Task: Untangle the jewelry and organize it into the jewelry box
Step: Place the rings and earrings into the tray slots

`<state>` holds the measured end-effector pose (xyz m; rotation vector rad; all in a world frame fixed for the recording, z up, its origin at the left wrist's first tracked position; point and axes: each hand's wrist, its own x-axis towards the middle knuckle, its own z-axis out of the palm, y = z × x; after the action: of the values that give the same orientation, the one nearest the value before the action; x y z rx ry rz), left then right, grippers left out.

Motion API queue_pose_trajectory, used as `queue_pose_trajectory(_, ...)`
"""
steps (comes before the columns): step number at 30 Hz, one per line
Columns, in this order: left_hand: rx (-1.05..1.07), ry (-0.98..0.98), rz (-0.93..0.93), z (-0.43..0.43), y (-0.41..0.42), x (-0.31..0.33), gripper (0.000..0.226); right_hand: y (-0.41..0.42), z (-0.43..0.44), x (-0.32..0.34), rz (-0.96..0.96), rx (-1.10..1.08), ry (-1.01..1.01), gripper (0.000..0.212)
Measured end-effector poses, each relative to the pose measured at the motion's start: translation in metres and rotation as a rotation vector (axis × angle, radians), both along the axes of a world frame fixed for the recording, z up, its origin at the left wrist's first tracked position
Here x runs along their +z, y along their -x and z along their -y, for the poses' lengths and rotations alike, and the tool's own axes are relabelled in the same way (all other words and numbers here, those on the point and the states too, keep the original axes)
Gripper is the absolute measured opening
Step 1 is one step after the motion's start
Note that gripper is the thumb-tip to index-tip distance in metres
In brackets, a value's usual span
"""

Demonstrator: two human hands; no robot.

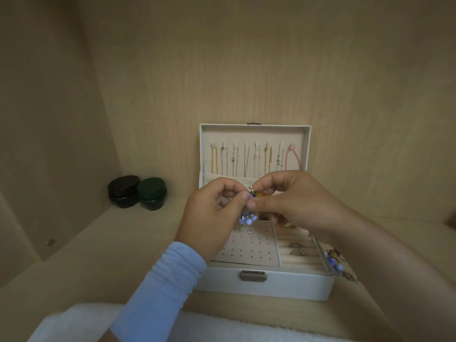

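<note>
A bunch of blue beads (246,218) on thin silver links, likely light and floppy, is pinched at its top by the left hand (212,213) and the right hand (298,201) just above the open white jewelry box (264,283), and is best held softly by its metal loop.

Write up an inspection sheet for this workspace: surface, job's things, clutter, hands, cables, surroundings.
Surface: pale wooden shelf.
Job's things: white jewelry box open; chains hang inside its lid; rings in the slots at right; small earrings on the dotted panel; loose jewelry lies right of the box.
Clutter: black jar and green jar side by side, left of the box; white cloth at the frame's bottom.
Hands: left hand and right hand both pinch a beaded tangle above the box.
Cables: nothing seen.
Surroundings: wooden walls behind and at left.
</note>
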<state>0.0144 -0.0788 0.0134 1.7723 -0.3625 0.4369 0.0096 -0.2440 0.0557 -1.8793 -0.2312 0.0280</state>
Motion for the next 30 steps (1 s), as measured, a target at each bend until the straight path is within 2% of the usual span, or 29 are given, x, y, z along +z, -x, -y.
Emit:
queue_pose_trajectory(4,0.032,-0.065,0.027,0.0,0.001,-0.002,0.012,0.0,-0.001,0.0,0.074,0.0,-0.028,0.02)
queue_pose_trajectory(7,-0.061,0.077,-0.036,0.003,0.003,0.003,0.007,0.0,0.0,0.001,0.09,0.05,-0.061,0.018)
queue_pose_trajectory(11,-0.215,0.195,-0.064,0.002,0.008,0.008,0.013,0.001,0.004,0.004,0.11,0.153,-0.083,0.011)
queue_pose_trajectory(15,-0.373,0.284,-0.189,-0.001,0.008,0.01,0.018,0.0,0.014,0.007,0.106,0.298,-0.057,0.012)
queue_pose_trajectory(18,-0.507,0.284,-0.277,-0.005,0.008,0.012,0.03,0.0,0.022,0.01,0.137,0.403,-0.047,0.013)
queue_pose_trajectory(20,-0.539,0.237,-0.315,-0.007,0.011,0.014,0.032,0.001,0.025,0.011,0.171,0.438,-0.006,0.014)
queue_pose_trajectory(23,-0.55,0.314,-0.404,-0.006,0.01,0.014,0.033,0.001,0.027,0.013,0.221,0.44,0.067,0.013)
queue_pose_trajectory(27,-0.612,0.445,-0.523,-0.004,0.007,0.013,0.024,0.003,0.026,0.014,0.277,0.423,0.143,0.011)
queue_pose_trajectory(30,-0.6,0.393,-0.533,-0.005,0.006,0.012,0.013,0.005,0.023,0.014,0.275,0.396,0.195,0.01)
